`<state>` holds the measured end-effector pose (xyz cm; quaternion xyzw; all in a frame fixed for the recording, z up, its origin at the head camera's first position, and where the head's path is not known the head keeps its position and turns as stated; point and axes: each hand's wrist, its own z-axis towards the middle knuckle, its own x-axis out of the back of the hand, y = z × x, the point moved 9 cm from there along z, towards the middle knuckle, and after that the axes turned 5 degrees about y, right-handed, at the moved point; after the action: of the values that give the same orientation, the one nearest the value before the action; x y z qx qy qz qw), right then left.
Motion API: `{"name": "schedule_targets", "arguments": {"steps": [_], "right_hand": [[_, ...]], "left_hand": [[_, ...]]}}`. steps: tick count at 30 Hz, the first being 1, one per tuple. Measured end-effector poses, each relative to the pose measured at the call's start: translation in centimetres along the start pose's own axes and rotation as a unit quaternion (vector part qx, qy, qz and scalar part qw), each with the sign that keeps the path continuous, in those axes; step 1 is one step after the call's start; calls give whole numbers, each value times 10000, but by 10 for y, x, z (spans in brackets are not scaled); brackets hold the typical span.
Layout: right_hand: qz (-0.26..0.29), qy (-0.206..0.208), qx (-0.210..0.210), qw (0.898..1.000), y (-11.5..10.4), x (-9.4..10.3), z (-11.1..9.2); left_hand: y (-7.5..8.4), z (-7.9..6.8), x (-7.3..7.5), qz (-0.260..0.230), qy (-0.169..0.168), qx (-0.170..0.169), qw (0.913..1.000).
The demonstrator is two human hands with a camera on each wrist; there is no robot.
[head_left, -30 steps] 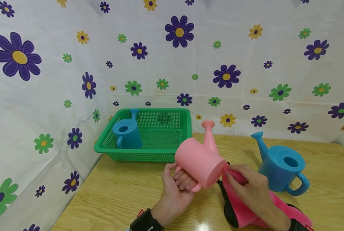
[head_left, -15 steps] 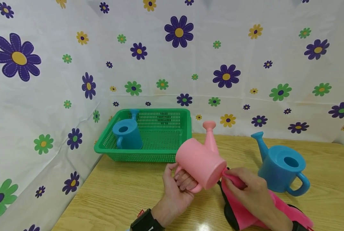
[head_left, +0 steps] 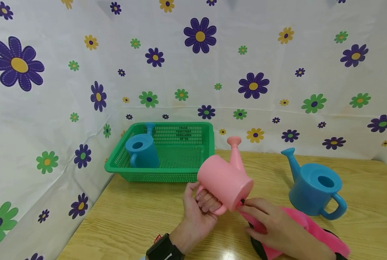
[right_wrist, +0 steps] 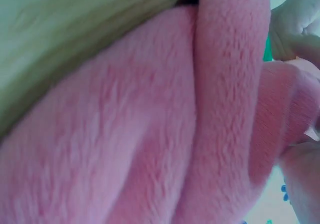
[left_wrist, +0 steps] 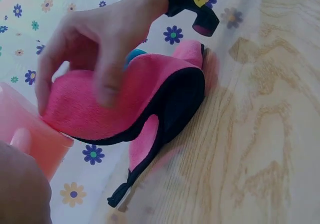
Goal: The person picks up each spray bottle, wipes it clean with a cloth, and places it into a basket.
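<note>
A pink watering can (head_left: 222, 180) is held in the air, tilted so its base faces right and its spout points up. My left hand (head_left: 200, 213) grips it by the handle, fingers curled round. At the lower edge of the base, my right hand (head_left: 274, 225) holds a pink plush cloth with black trim (head_left: 323, 234). The left wrist view shows the right hand's thumb and fingers on either side of the bunched cloth (left_wrist: 115, 109), its end against the can (left_wrist: 35, 129). Cloth folds (right_wrist: 225, 109) fill most of the right wrist view.
A blue watering can (head_left: 315, 189) stands at the right, close behind the cloth. At the back left, a green plastic basket (head_left: 160, 169) holds another blue watering can (head_left: 144, 153). A flower-patterned sheet (head_left: 167, 79) hangs behind the wooden table (head_left: 131, 216).
My right hand has shifted slightly left and down with the cloth, its fingers spreading out more toward the can's base. The left hand and pink watering can stay nearly still.
</note>
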<state>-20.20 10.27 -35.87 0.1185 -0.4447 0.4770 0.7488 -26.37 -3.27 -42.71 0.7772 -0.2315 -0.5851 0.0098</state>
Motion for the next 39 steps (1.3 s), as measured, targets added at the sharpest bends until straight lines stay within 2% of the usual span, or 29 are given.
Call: {"name": "schedule_targets", "arguments": {"steps": [3,5,6,8,9,10,11,12,13,14,15,17,20,21,22,23,24,27,29,30,33,34,36,39], "right_hand": [[-49,-589,-554,9967,14,-3,-1],[-63,-647,-965,9932,26,5,-3],[-38,-506,-999,9937,30,13,-3],[-174,-47,-779,9968,36,35,-4],[-337,234,-654,9970,38,49,-4],[-511,608,-443,9959,40,65,-5],[-691,986,-260,9924,41,82,-6],[-924,1344,-107,9866,42,99,-7],[-1141,1606,-90,9804,45,114,-7],[-1261,1835,-114,9748,48,129,-6],[-1326,2054,-85,9696,52,142,-4],[-1444,2242,-95,9637,60,161,3],[-1326,2249,-157,9652,74,175,17],[-1246,2217,-157,9670,78,175,23],[-1202,2110,-185,9699,82,172,29],[-1132,2024,-157,9726,84,168,34],[-1035,1814,-148,9778,85,161,40],[-654,908,-121,9936,84,127,57],[-423,125,-282,9986,80,101,63],[-312,-251,-375,9985,77,88,65],[-280,-1213,-607,9904,68,53,68],[-299,-1414,-598,9877,65,45,68],[-387,-1644,-480,9845,60,33,70],[-455,-1653,-262,9849,55,23,73]], "left_hand": [[3,0,-4,318,-189,-31,9993],[3,-1,-9,785,-460,-26,9958],[4,-1,-12,1130,-660,-51,9914],[5,-2,-16,1905,-1027,-178,9761],[7,-2,-19,2375,-1222,-326,9631],[8,-2,-21,2928,-1389,-515,9446],[10,-2,-22,3549,-1514,-733,9196],[11,-1,-25,4169,-1644,-992,8884],[13,0,-26,4745,-1715,-1197,8550],[14,0,-28,5305,-1814,-1416,8158],[14,1,-32,5802,-1997,-1663,7719],[13,0,-40,6688,-2413,-2159,6693],[5,-6,-54,7411,-3242,-3065,5017],[2,-9,-58,7500,-3490,-3347,4513],[-2,-12,-60,7545,-3726,-3573,4053],[-6,-16,-61,7503,-3998,-3744,3702],[-11,-18,-60,7500,-4191,-3834,3389],[-24,-21,-56,7518,-4614,-3770,2825],[-32,-21,-53,7678,-4651,-3728,2349],[-35,-20,-51,7781,-4627,-3675,2130],[-42,-20,-46,8026,-4510,-3569,1584],[-44,-20,-46,8080,-4481,-3542,1447],[-46,-22,-45,8141,-4466,-3491,1261],[-49,-25,-44,8202,-4448,-3467,964]]}}
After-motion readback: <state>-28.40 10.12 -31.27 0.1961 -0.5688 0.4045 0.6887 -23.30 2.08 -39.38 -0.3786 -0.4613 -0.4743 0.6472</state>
